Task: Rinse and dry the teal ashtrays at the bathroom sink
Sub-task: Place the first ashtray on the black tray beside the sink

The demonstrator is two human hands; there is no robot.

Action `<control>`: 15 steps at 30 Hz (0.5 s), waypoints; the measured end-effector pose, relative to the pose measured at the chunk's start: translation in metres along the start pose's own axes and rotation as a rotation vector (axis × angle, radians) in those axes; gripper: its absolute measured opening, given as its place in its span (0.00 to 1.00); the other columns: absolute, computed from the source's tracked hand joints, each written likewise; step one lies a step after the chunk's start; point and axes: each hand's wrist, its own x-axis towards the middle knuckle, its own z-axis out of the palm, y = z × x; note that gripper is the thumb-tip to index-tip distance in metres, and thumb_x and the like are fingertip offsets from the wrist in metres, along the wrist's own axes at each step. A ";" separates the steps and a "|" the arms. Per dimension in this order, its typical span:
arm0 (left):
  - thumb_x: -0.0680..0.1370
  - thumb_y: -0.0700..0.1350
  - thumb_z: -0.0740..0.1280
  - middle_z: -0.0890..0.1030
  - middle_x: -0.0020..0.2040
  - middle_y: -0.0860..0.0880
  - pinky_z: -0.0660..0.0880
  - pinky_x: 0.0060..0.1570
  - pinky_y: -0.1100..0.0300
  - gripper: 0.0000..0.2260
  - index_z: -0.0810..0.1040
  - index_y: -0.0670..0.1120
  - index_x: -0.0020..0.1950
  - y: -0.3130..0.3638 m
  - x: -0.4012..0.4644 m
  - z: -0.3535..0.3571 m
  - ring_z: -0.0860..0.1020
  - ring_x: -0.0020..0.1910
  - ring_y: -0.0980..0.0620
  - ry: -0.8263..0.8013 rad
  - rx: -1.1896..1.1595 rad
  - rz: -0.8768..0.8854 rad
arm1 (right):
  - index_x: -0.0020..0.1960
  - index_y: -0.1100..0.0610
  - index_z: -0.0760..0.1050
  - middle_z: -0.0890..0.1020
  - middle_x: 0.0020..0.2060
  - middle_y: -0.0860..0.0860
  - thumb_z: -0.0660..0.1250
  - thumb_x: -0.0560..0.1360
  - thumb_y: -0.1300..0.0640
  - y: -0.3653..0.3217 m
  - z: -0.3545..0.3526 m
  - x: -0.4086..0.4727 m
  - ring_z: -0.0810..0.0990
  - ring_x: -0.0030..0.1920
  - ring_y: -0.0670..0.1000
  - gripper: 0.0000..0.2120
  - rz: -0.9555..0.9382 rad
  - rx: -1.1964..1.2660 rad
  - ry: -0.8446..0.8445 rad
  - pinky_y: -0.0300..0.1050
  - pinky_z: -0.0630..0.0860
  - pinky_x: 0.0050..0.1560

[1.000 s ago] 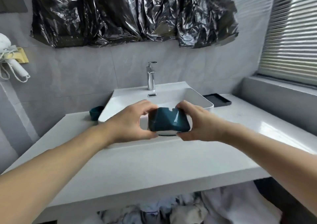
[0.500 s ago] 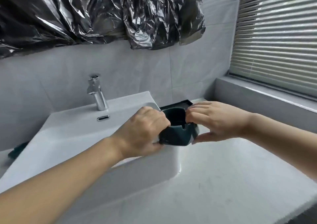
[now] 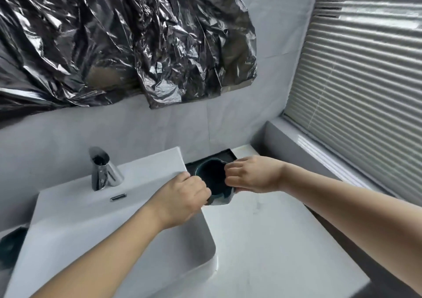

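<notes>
Teal ashtray [image 3: 214, 180] pinched between both hands, opening facing up toward camera. Left hand [image 3: 182, 197] fingers curled tight on its left rim; right hand [image 3: 253, 175] fingers closed over the right rim, thumb under. It's in the air by the right rear corner of the white sink [image 3: 127, 217], just in front of a black tray [image 3: 219, 157] on the counter [image 3: 274, 240]. Chrome faucet [image 3: 102, 169] left of the hands. Second teal ashtray [image 3: 11, 245] at the sink's far left.

To your right the table [image 3: 269, 240] lies bare and open for a hand to pass. The sink [image 3: 127, 229] wall bounds it on the left, and a black tray [image 3: 225, 155] sits at the back corner beside the window ledge [image 3: 303, 147].
</notes>
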 end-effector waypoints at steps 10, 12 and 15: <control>0.63 0.39 0.70 0.78 0.27 0.52 0.70 0.44 0.55 0.07 0.76 0.51 0.30 -0.033 0.102 0.087 0.75 0.28 0.48 -0.602 0.112 -0.235 | 0.43 0.54 0.79 0.79 0.52 0.54 0.63 0.72 0.63 0.115 0.118 0.032 0.78 0.54 0.59 0.07 0.041 -0.192 0.154 0.55 0.74 0.59; 0.71 0.38 0.66 0.83 0.36 0.49 0.68 0.53 0.52 0.06 0.79 0.49 0.39 -0.037 0.114 0.106 0.79 0.38 0.46 -0.713 0.046 -0.327 | 0.40 0.53 0.79 0.79 0.46 0.52 0.55 0.70 0.67 0.125 0.141 0.040 0.76 0.41 0.56 0.15 0.081 -0.184 0.103 0.49 0.75 0.47; 0.76 0.36 0.59 0.84 0.46 0.46 0.64 0.60 0.50 0.11 0.79 0.47 0.48 -0.044 0.125 0.133 0.79 0.47 0.44 -0.789 0.081 -0.388 | 0.37 0.53 0.76 0.74 0.31 0.49 0.60 0.67 0.67 0.135 0.173 0.051 0.70 0.28 0.53 0.11 0.098 -0.174 0.005 0.44 0.66 0.33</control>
